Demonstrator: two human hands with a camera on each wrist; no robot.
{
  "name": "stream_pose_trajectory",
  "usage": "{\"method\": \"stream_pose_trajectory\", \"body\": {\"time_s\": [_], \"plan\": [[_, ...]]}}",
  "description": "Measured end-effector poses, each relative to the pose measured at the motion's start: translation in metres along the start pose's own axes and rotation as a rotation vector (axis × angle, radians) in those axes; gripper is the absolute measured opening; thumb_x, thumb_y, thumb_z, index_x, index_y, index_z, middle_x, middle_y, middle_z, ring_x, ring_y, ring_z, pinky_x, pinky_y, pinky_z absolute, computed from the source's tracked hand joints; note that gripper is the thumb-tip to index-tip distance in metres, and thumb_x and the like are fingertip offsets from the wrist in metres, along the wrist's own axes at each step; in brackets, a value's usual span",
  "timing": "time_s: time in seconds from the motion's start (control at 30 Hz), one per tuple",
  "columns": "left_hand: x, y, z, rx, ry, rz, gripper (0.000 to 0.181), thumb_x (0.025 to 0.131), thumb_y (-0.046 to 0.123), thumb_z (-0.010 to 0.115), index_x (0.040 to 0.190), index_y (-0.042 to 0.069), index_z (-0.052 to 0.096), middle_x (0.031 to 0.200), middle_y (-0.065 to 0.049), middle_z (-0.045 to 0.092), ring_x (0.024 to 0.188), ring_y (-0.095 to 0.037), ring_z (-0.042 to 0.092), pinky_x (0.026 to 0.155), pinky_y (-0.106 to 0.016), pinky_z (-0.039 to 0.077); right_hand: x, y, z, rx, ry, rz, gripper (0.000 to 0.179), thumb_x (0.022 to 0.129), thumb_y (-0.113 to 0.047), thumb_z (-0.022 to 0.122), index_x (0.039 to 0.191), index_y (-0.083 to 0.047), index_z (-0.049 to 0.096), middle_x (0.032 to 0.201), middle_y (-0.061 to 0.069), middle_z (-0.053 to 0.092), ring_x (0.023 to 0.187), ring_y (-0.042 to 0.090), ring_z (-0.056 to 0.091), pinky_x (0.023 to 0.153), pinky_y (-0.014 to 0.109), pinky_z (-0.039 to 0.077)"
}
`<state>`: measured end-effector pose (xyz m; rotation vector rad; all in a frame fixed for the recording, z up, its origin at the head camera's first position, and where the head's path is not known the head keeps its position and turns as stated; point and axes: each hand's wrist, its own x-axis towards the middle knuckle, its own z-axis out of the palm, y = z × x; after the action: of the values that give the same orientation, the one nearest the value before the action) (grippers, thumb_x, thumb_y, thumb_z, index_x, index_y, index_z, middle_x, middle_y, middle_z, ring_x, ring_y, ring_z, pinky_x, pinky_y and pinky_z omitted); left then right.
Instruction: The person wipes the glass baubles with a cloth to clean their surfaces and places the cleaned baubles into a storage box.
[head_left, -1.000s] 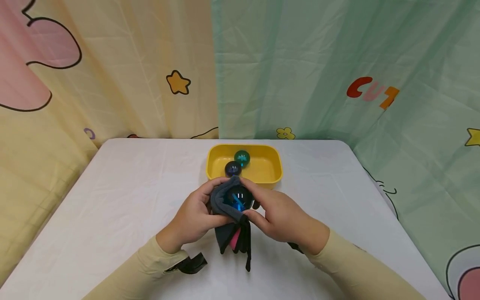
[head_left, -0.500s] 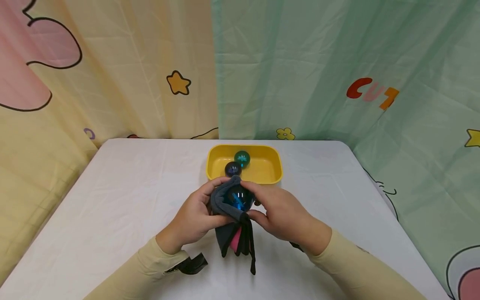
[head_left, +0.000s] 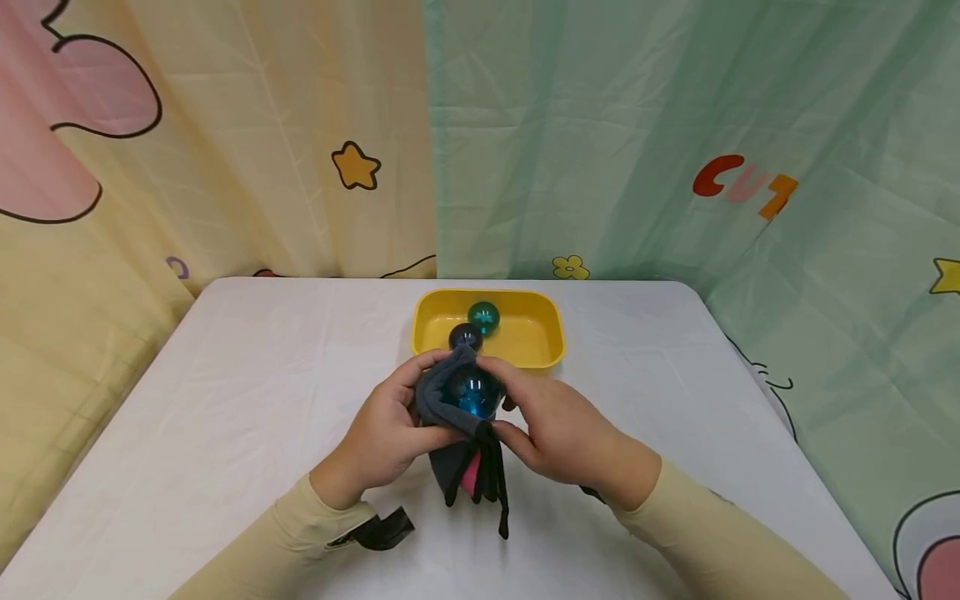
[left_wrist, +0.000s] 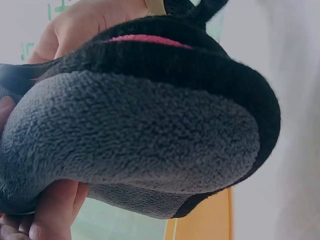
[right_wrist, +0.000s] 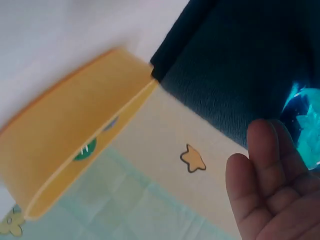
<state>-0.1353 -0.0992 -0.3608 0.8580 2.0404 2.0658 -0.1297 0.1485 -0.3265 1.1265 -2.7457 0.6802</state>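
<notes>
A clear blue glass ball (head_left: 472, 393) sits in the fold of a grey cloth with black edging (head_left: 433, 400), above the table. My left hand (head_left: 378, 437) grips the cloth with thumb and fingers, wrapping it round the ball's left side. From the other side, my right hand (head_left: 566, 429) holds the ball between thumb and fingers. The left wrist view is mostly filled by the plush cloth (left_wrist: 140, 130), with a strip of pink showing. Only part of the shiny ball (right_wrist: 310, 125) shows at the edge of the right wrist view.
Beyond the hands stands a yellow plastic tub (head_left: 536, 325) on the white-covered table (head_left: 300, 350). Inside lie a green ball (head_left: 484, 317) and a dark purple ball (head_left: 465, 336). A printed curtain (head_left: 615, 125) hangs behind. A black strap (head_left: 382, 529) dangles near the left wrist.
The ball and cloth have shifted slightly up and left, and the ball's highlights have changed. The cloth's hanging end has swung a little. Both hands keep nearly the same hold.
</notes>
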Motion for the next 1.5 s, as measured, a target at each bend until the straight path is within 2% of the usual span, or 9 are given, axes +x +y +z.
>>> {"method": "stream_pose_trajectory", "body": {"time_s": [0.17,0.43,0.53,0.7,0.83,0.93,1.07,1.3,1.5], "plan": [[0.000,0.001,-0.001,-0.009,0.000,-0.019,0.080,0.084,-0.012,0.079,0.153,0.005,0.043,0.145,-0.026,0.058,0.121,-0.016,0.067,0.098,-0.029,0.060,0.001,0.000,-0.001,-0.155,0.082,-0.094,0.068,0.095,-0.024,0.080,0.152,-0.008,0.046,0.124,0.004,0.076,0.103,0.017,0.073,0.091,0.035,0.063],[0.000,0.001,0.000,-0.020,-0.020,-0.019,0.078,0.084,-0.012,0.079,0.152,0.006,0.045,0.146,-0.025,0.058,0.119,-0.017,0.068,0.095,-0.030,0.062,0.000,0.001,-0.001,-0.133,0.068,-0.085,0.069,0.095,-0.023,0.080,0.152,-0.007,0.045,0.122,0.004,0.076,0.100,0.016,0.072,0.090,0.034,0.063],[0.000,0.001,0.000,-0.009,-0.030,-0.016,0.076,0.086,-0.011,0.079,0.152,0.007,0.045,0.145,-0.024,0.058,0.119,-0.018,0.067,0.095,-0.030,0.062,0.000,0.001,0.000,-0.047,0.028,-0.027,0.066,0.098,-0.023,0.076,0.152,-0.005,0.043,0.117,0.004,0.075,0.095,0.014,0.071,0.087,0.032,0.063],[0.000,0.001,0.002,0.000,-0.040,-0.019,0.075,0.086,-0.011,0.079,0.151,0.007,0.046,0.144,-0.025,0.059,0.116,-0.018,0.068,0.093,-0.030,0.062,-0.002,0.004,0.006,0.203,-0.014,0.084,0.051,0.106,-0.026,0.065,0.148,-0.005,0.047,0.109,0.000,0.075,0.088,0.008,0.067,0.080,0.026,0.060],[0.000,0.002,0.002,0.017,-0.027,-0.015,0.077,0.085,-0.010,0.080,0.151,0.007,0.045,0.144,-0.024,0.059,0.117,-0.016,0.068,0.093,-0.029,0.062,-0.001,0.005,0.009,0.297,-0.012,0.073,0.051,0.108,-0.027,0.060,0.152,-0.006,0.045,0.129,0.004,0.073,0.100,0.011,0.072,0.092,0.035,0.063],[0.000,0.002,0.002,0.030,-0.020,-0.007,0.077,0.085,-0.010,0.081,0.151,0.007,0.045,0.145,-0.023,0.059,0.119,-0.015,0.068,0.093,-0.029,0.062,-0.001,0.005,0.009,0.287,-0.016,0.060,0.061,0.108,-0.027,0.061,0.160,-0.009,0.035,0.134,0.005,0.071,0.102,0.012,0.072,0.095,0.039,0.063],[0.000,0.002,0.002,0.013,-0.024,-0.011,0.077,0.085,-0.011,0.081,0.151,0.007,0.046,0.145,-0.024,0.059,0.120,-0.015,0.068,0.094,-0.029,0.062,-0.002,0.004,0.008,0.230,-0.019,0.039,0.072,0.105,-0.024,0.065,0.164,-0.013,0.024,0.124,0.003,0.072,0.095,0.010,0.069,0.088,0.032,0.063],[0.000,0.003,0.002,0.015,-0.022,-0.021,0.078,0.085,-0.010,0.081,0.152,0.008,0.045,0.145,-0.023,0.059,0.120,-0.016,0.068,0.095,-0.029,0.062,-0.003,0.005,0.006,0.195,-0.020,0.006,0.073,0.104,-0.020,0.067,0.162,-0.012,0.023,0.112,0.002,0.074,0.091,0.009,0.068,0.080,0.026,0.061],[0.000,0.004,0.001,0.004,-0.017,-0.028,0.079,0.084,-0.011,0.081,0.152,0.007,0.044,0.146,-0.024,0.057,0.120,-0.016,0.068,0.096,-0.029,0.061,-0.003,0.004,0.003,0.138,-0.027,0.001,0.077,0.101,-0.017,0.071,0.161,-0.012,0.024,0.117,0.002,0.072,0.091,0.010,0.065,0.079,0.023,0.060]]}}
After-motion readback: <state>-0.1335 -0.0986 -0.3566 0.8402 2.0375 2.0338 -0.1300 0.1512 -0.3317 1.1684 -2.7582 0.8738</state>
